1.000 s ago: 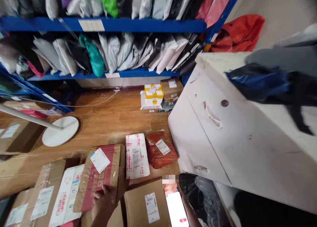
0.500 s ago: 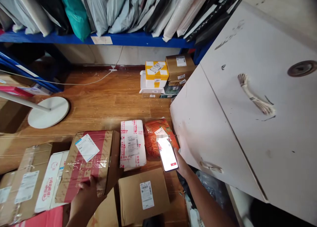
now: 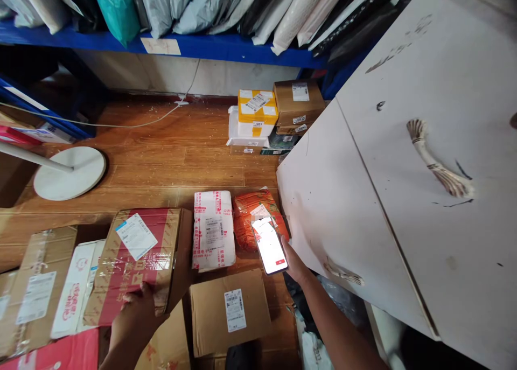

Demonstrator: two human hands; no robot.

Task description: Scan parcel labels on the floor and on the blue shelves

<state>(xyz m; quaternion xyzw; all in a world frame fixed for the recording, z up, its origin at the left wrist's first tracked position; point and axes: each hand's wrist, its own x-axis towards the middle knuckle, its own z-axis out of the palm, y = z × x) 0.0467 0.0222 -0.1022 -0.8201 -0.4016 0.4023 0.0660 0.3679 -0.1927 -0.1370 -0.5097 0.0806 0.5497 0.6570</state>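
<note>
While the left hand (image 3: pixel 135 316) grips one red-taped box (image 3: pixel 135 265), the right hand's (image 3: pixel 294 262) grip holds one phone (image 3: pixel 269 245).

Floor (image 3: pixel 161 165): brown wooden planks, in soft daylight.
Wall (image 3: pixel 169 79): pale, low behind the shelf.
Shelf (image 3: pixel 210 44): blue metal, full of grey, white and black bags.
Cabinet (image 3: pixel 404 197): white, scuffed, with a rope handle (image 3: pixel 436 160).
Lamp base (image 3: pixel 68 172): white, round, on the floor.

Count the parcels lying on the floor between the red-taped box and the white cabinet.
2: a white parcel beside the red-taped box, and an orange parcel by the cabinet, partly behind the phone. Others may be hidden.
</note>
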